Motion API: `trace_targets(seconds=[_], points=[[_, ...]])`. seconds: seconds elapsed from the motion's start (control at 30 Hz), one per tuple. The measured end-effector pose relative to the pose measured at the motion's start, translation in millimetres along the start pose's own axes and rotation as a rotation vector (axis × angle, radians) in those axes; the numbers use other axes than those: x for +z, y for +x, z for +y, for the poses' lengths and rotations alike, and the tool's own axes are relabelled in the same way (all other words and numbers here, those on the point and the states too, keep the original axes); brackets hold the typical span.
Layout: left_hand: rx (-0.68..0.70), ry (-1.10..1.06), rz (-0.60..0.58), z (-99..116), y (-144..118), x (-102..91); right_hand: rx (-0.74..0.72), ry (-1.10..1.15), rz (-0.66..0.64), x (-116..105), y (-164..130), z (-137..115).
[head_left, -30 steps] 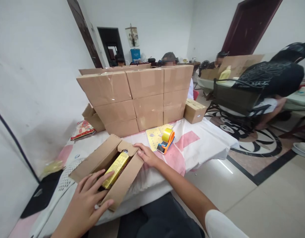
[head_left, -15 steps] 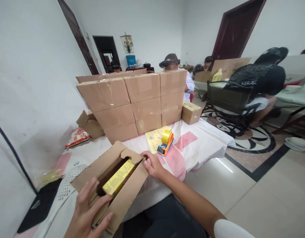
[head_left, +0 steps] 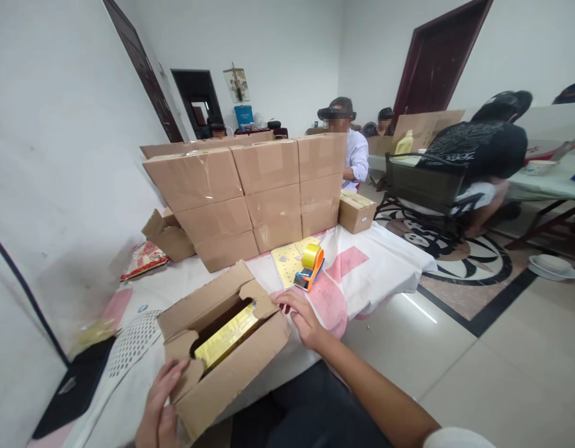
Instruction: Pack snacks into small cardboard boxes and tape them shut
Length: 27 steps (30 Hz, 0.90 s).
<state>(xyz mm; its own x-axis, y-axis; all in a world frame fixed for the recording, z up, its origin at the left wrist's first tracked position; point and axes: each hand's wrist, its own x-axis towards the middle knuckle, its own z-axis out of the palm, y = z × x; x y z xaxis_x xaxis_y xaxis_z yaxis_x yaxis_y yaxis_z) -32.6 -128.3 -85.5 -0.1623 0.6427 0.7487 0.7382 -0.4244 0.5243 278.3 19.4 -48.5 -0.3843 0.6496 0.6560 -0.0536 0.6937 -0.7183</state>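
Now the yellow pack [head_left: 226, 336] is left untouched inside the near carton [head_left: 236, 379]; the left end flap [head_left: 188, 378] is turned inward, touched by the left hand's [head_left: 160, 404] curled fingers, grip unclear. The right end is touched by the right hand's [head_left: 306, 320] loosely spread fingers.

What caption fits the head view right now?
Left hand and right hand at opposite ends of an open brown cardboard box with a glossy yellow rectangular carton inside.

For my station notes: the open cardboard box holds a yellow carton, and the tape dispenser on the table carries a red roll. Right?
No: in the head view, the tape dispenser on the table carries a yellow roll. The open cardboard box does hold a yellow carton.
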Motion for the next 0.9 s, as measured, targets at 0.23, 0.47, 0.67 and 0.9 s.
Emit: trace_targets(seconds=[0.23,0.47,0.67,0.9], points=[[0.245,0.054,-0.27,-22.8,9.6,-27.6,0.029,0.0,-0.291,-15.6,4.0,4.5],[-0.281,-0.043,0.218,4.0,23.9,4.9,0.136,0.099,0.055,20.4,30.1,6.6],[-0.504,-0.328,0.203,16.4,51.4,32.4,0.494,0.429,-0.022,32.7,67.8,23.9],[-0.522,-0.373,0.051,4.8,79.6,19.3,0.325,0.384,-0.142,22.1,85.2,35.7]])
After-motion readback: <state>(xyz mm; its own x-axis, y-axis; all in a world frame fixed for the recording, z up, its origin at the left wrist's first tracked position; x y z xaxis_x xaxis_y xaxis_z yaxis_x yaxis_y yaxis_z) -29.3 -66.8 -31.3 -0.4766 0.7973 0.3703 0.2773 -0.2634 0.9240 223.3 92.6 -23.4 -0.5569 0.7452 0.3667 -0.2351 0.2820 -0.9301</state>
